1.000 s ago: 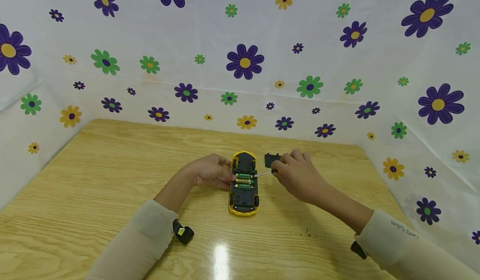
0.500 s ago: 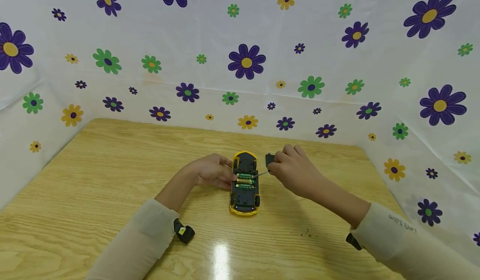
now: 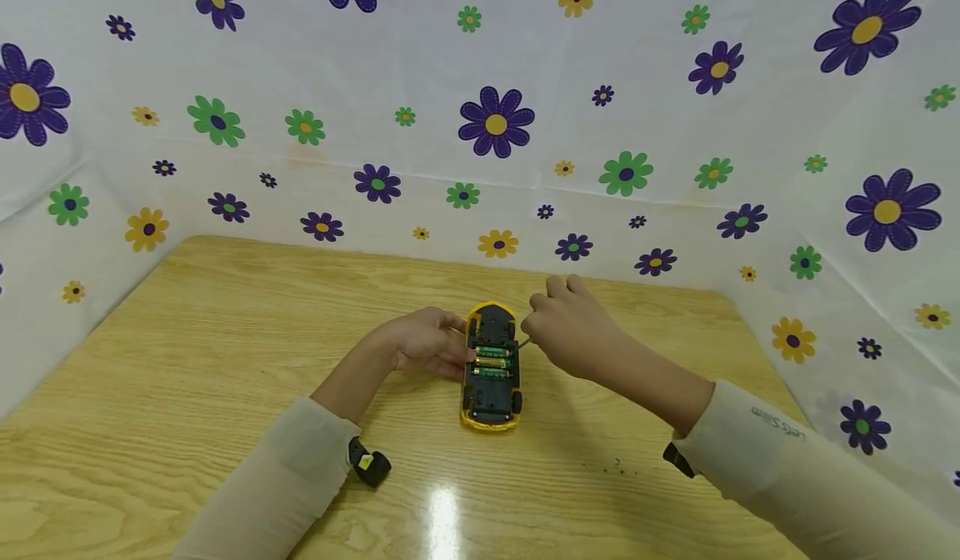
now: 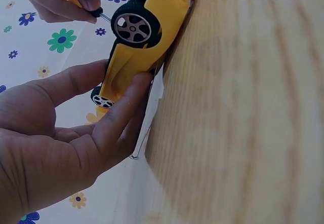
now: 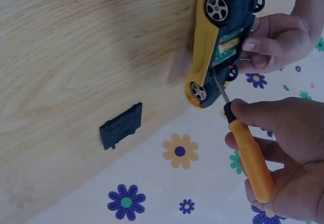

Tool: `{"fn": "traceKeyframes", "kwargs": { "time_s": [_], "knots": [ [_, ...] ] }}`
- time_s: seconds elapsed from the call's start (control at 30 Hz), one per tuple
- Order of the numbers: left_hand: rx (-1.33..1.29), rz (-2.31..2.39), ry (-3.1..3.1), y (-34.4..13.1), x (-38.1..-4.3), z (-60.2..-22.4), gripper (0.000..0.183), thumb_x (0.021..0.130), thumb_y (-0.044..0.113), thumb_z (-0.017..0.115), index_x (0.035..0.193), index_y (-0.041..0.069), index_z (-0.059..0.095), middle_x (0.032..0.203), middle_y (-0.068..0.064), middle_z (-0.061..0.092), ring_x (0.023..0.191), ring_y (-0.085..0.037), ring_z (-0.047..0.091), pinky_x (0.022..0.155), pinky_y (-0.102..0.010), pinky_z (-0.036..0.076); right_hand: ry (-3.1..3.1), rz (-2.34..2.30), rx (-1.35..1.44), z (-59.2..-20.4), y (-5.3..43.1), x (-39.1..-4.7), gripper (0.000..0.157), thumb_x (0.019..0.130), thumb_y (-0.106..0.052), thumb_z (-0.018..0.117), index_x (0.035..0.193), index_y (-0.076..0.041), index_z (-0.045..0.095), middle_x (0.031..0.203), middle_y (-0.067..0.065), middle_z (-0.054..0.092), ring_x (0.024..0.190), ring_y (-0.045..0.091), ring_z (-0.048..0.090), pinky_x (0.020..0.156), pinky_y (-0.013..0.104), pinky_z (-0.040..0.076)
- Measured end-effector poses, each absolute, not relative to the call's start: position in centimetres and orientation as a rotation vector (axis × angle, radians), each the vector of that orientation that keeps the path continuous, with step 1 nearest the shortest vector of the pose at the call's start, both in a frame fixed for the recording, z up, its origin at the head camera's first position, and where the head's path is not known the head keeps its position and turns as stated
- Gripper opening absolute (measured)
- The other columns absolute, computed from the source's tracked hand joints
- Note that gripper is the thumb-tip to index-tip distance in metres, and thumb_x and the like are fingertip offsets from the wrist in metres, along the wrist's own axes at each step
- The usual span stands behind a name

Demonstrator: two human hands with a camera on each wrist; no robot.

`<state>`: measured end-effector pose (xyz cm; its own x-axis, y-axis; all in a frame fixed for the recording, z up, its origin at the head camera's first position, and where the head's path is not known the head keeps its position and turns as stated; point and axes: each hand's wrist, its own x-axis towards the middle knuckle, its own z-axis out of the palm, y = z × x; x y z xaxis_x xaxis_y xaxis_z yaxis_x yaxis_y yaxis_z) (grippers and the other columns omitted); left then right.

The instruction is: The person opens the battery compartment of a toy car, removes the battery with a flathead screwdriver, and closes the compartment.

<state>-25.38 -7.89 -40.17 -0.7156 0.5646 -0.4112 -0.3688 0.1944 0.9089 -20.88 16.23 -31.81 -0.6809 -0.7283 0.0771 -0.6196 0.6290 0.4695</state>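
A yellow toy car (image 3: 492, 397) lies wheels up on the table, its black underside showing. Several green and gold batteries (image 3: 492, 362) sit side by side in its uncovered battery compartment. My left hand (image 3: 426, 343) holds the car by its left side, thumb at the underside and fingers along the yellow body (image 4: 131, 64). In my right hand (image 3: 573, 331) is an orange-handled screwdriver (image 5: 250, 158), gripped by the handle. Its metal tip reaches the compartment's edge by the end of the far battery; exact contact is too small to tell.
A black battery cover (image 5: 121, 126) lies on the wooden table (image 3: 300, 293) beyond the right hand, hidden in the head view. Small dark bits (image 3: 618, 467) lie at the right front. A flower-print cloth (image 3: 390, 60) surrounds the back and sides.
My right hand has moved left toward the car, and less of the screwdriver's shaft shows. It now covers the black cover in the head view. The left hand stays on the car.
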Motion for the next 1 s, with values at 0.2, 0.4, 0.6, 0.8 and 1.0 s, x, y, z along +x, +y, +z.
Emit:
{"fn": "traceKeyframes", "kwargs": {
  "time_s": [0.2, 0.4, 0.6, 0.8, 1.0],
  "knots": [
    [0.207, 1.606, 1.741, -7.8, -25.3, -39.9, 0.076, 0.098, -0.004, 0.06, 0.159, -0.009, 0.015, 0.139, -0.029, 0.053, 0.126, -0.041, 0.059, 0.097, -0.043, 0.058, -2.649, -0.605, 1.071, -31.7, 15.7, -21.3, 0.011, 0.093, -0.019, 0.078, 0.082, -0.019, 0.077, 0.078, 0.003, 0.061, 0.071, 0.023, 0.04, 0.066, 0.037, 0.033],
    [0.216, 1.597, 1.733, -7.9, -25.3, -39.7, 0.079, 0.099, -0.004, 0.06, 0.16, -0.008, 0.01, 0.119, -0.02, 0.062, 0.128, -0.04, 0.057, 0.098, -0.044, 0.058, -2.683, -0.515, 1.05, -32.0, 16.2, -21.2, 0.006, 0.091, -0.023, 0.08, 0.086, -0.02, 0.08, 0.08, 0.002, 0.062, 0.07, 0.022, 0.036, 0.067, 0.035, 0.027],
    [0.204, 1.602, 1.728, -7.9, -25.2, -39.7, 0.08, 0.099, -0.005, 0.06, 0.16, -0.008, 0.009, 0.113, -0.017, 0.062, 0.129, -0.04, 0.056, 0.099, -0.043, 0.058, -2.665, -0.391, 1.014, -33.2, 17.5, -21.0, 0.004, 0.092, -0.024, 0.079, 0.091, -0.02, 0.08, 0.08, 0.0, 0.061, 0.067, 0.02, 0.034, 0.065, 0.033, 0.023],
    [0.179, 1.624, 1.709, -7.9, -25.3, -39.9, 0.079, 0.098, -0.007, 0.061, 0.16, -0.009, 0.011, 0.15, -0.031, 0.042, 0.128, -0.042, 0.057, 0.098, -0.044, 0.058, -2.619, -0.214, 0.981, -34.8, 18.9, -20.8, 0.004, 0.092, -0.021, 0.079, 0.093, -0.017, 0.079, 0.077, 0.001, 0.058, 0.067, 0.019, 0.035, 0.064, 0.033, 0.025],
    [0.191, 1.616, 1.727, -7.9, -25.4, -40.0, 0.079, 0.098, -0.005, 0.063, 0.159, -0.009, 0.013, 0.146, -0.031, 0.047, 0.123, -0.041, 0.061, 0.097, -0.044, 0.058, -2.556, 0.006, 0.947, -36.9, 20.2, -20.5, 0.007, 0.09, -0.018, 0.081, 0.097, -0.016, 0.081, 0.086, 0.002, 0.066, 0.073, 0.021, 0.045, 0.065, 0.034, 0.032]
  ]
}}
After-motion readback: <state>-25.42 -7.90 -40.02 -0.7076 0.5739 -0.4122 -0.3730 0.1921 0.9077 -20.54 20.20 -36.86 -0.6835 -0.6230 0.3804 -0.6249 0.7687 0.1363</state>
